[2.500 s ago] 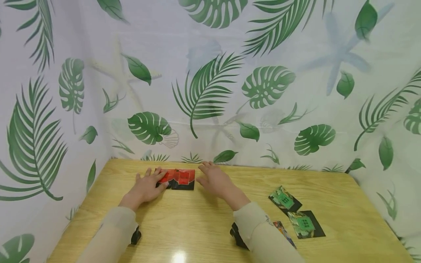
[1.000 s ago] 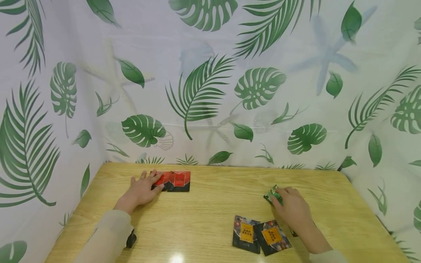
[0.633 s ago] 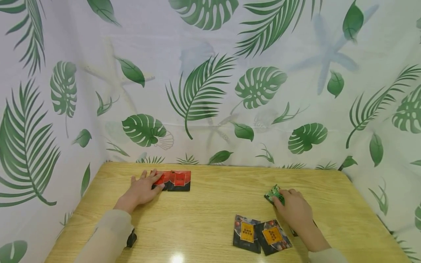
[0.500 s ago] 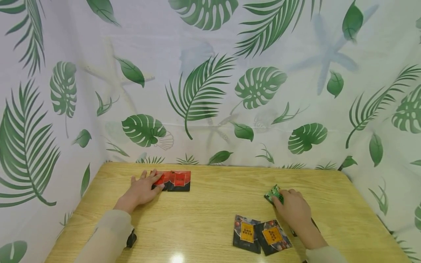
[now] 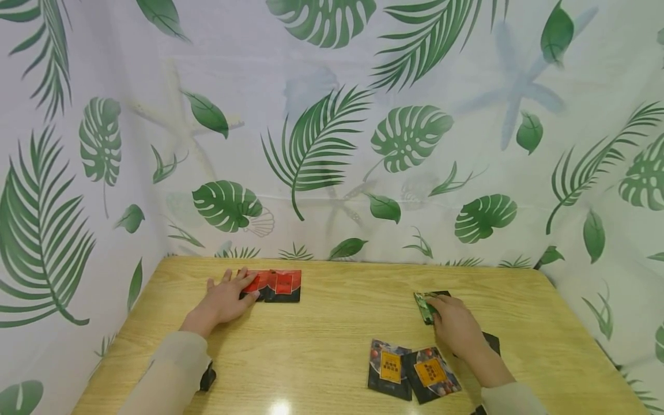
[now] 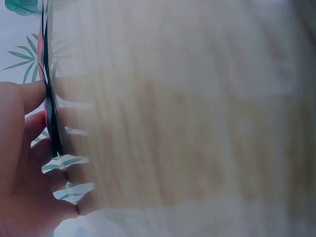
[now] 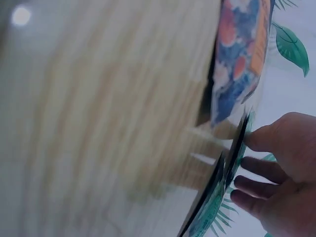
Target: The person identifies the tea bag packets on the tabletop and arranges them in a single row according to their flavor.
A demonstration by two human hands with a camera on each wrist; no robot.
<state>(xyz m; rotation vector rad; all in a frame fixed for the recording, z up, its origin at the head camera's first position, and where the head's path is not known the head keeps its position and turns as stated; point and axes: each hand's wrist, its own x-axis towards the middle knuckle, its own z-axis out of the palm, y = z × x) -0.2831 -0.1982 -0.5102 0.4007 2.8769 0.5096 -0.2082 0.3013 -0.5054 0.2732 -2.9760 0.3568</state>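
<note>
My left hand (image 5: 223,300) rests with spread fingers on the left one of two red-and-black packets, which lie side by side near the table's back edge. The right red-and-black packet (image 5: 284,288) is uncovered. On the right side, my right hand (image 5: 459,325) touches a green-and-black packet (image 5: 422,308) that lies on the table, its fingers covering the packet's middle. In the right wrist view these fingers look nearly straight, with the thumb at the packet's edge. A second packet (image 5: 493,343) shows only its black corner beside the right wrist; the forearm hides the rest.
Two dark packets with orange labels, one on the left (image 5: 390,369) and one on the right (image 5: 432,374), overlap slightly in front of my right hand. A leaf-print cloth (image 5: 332,144) hangs behind the wooden table (image 5: 311,346). Dark wrist devices (image 5: 207,377) sit under the sleeves.
My right hand went from beside the red-and-black packets to the green ones. Over the last half second it has turned one green-and-black packet on the table. My left hand stays on its packet.
</note>
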